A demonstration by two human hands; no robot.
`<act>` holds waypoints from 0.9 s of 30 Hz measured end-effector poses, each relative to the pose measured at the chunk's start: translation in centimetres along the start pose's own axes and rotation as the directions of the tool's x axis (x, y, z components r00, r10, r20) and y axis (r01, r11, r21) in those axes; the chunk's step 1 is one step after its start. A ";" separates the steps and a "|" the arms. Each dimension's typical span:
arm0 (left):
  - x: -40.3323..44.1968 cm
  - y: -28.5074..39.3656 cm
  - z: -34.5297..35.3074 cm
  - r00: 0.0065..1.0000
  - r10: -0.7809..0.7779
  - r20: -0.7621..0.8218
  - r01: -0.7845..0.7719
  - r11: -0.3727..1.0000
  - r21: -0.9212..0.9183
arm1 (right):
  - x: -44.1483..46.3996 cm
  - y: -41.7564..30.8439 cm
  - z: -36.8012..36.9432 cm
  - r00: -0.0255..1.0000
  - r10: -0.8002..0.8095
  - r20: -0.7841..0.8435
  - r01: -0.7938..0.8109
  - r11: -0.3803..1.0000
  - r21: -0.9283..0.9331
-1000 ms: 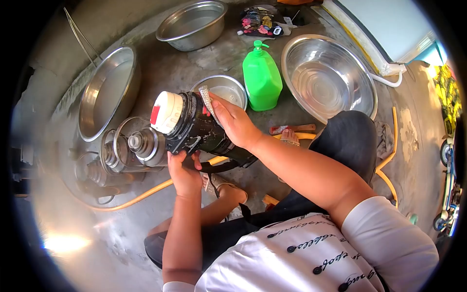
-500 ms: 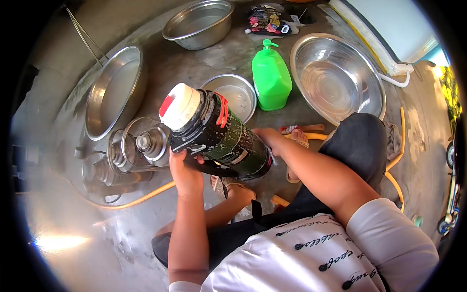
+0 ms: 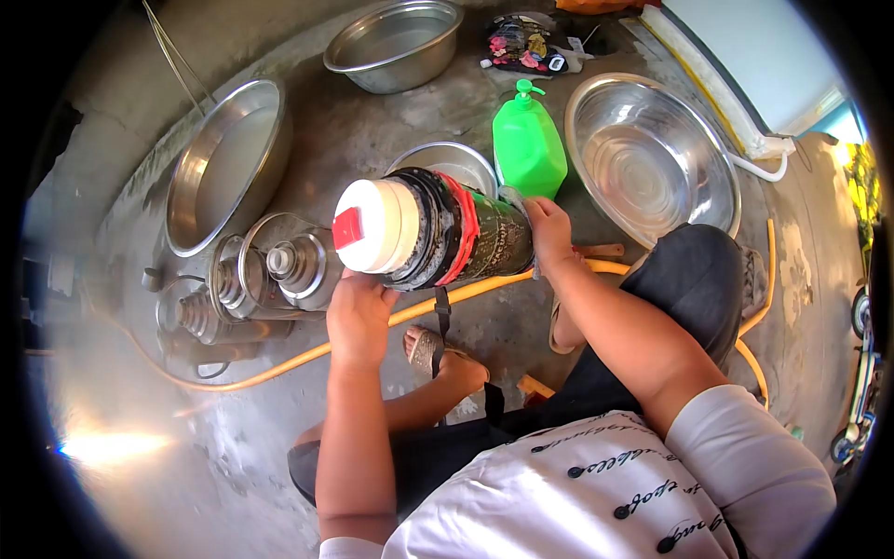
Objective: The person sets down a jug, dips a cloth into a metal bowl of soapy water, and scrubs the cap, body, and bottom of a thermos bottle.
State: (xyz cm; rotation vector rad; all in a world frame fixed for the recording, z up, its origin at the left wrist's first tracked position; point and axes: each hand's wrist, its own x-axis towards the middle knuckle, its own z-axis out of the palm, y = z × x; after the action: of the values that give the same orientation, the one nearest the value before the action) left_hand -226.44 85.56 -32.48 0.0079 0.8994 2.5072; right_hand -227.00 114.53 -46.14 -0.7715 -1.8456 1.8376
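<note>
A large dark green thermos (image 3: 489, 233) with a white cap, a red button and a red band lies sideways in the air between my hands, cap to the left. My left hand (image 3: 361, 312) grips it from below near the cap, its fingertips partly hidden. At the base end, my right hand (image 3: 551, 231) presses a grey cloth (image 3: 512, 197) against the thermos. A black strap (image 3: 442, 312) hangs beneath it. Behind the thermos sits a small metal basin (image 3: 456, 160), partly covered by it.
Metal flasks (image 3: 296, 265) stand at the left, near a tilted basin (image 3: 233, 158). Farther back are another basin (image 3: 396, 47), a green pump bottle (image 3: 528, 144) and a wide steel basin (image 3: 643, 158). A yellow hose (image 3: 307, 356) crosses the floor; a brush (image 3: 601, 251) lies near my right hand.
The thermos has turned to lie more level, and its strap now hangs down. My right hand has moved with the cloth from the upper body to the base, then up along the base end.
</note>
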 end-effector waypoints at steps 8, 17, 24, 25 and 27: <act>-0.4 -1.9 -2.4 0.976 -0.166 0.142 0.204 0.927 -0.315 | 0.5 -3.9 -0.2 0.889 -0.453 -0.076 0.450 0.892 -0.047; -0.7 -1.2 -0.2 0.834 -0.549 -0.051 0.501 0.793 -0.347 | 1.9 -7.1 0.1 0.774 -0.632 0.038 0.633 0.774 -0.027; -1.4 -3.2 -1.9 0.808 -0.562 -0.177 0.547 0.827 -0.126 | 2.9 -10.6 0.1 0.654 -0.737 0.170 0.751 0.660 -0.025; -1.4 -3.8 -2.2 0.806 -0.578 -0.127 0.559 0.814 -0.156 | 2.8 -11.1 0.1 0.648 -0.738 0.188 0.754 0.657 -0.017; -1.4 -5.3 -3.0 0.789 -0.595 -0.156 0.586 0.804 -0.100 | 2.5 -11.9 0.2 0.602 -0.746 0.284 0.780 0.626 -0.007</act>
State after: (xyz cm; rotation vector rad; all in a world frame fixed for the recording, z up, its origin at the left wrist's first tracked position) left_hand -223.46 86.68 -37.82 -0.4578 0.7589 1.9485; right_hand -230.07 116.36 -34.51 0.2745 -2.0076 1.2640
